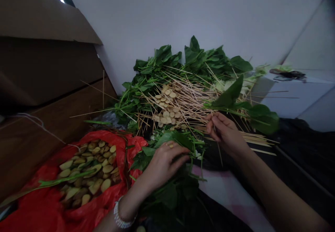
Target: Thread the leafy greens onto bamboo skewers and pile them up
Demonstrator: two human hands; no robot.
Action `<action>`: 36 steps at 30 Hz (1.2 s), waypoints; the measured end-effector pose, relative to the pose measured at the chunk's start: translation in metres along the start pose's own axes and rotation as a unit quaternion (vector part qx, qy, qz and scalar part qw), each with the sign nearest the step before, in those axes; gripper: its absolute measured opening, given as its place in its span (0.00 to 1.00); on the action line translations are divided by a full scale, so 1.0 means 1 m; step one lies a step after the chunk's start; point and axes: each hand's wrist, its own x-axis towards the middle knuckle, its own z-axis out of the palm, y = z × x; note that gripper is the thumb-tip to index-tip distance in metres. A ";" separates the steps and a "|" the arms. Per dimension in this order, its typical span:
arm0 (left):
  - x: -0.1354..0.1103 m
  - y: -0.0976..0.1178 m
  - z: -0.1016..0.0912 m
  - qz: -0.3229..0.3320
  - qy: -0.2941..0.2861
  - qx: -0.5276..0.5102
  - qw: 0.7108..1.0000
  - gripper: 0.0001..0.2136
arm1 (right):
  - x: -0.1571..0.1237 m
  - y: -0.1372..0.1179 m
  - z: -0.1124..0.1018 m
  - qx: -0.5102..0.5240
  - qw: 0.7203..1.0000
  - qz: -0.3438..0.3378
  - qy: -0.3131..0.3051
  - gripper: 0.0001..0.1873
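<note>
Bamboo skewers (188,101) lie across greens (163,54) beside a red bag (28,207).

Surface: black fabric-covered surface (306,155)
Lying on it: pink-and-white checked cloth (225,193), glossy red plastic bag (31,207), leafy green stems (162,64), thin pale wooden skewers (188,102)

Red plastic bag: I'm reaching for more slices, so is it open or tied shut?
Open: the red plastic bag lies spread out, its pale slices uncovered in plain view.
</note>
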 end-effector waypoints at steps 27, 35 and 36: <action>0.008 -0.011 -0.038 -0.219 0.277 -0.577 0.737 0.11 | -0.014 0.006 0.014 -0.080 0.981 0.085 -0.155 0.18; 0.011 -0.013 -0.038 -0.249 0.241 -0.598 0.723 0.15 | -0.020 0.014 0.023 -0.167 0.948 0.082 -0.259 0.15; 0.010 -0.013 -0.037 -0.257 0.238 -0.592 0.726 0.16 | -0.021 0.014 0.025 -0.185 0.945 0.069 -0.261 0.15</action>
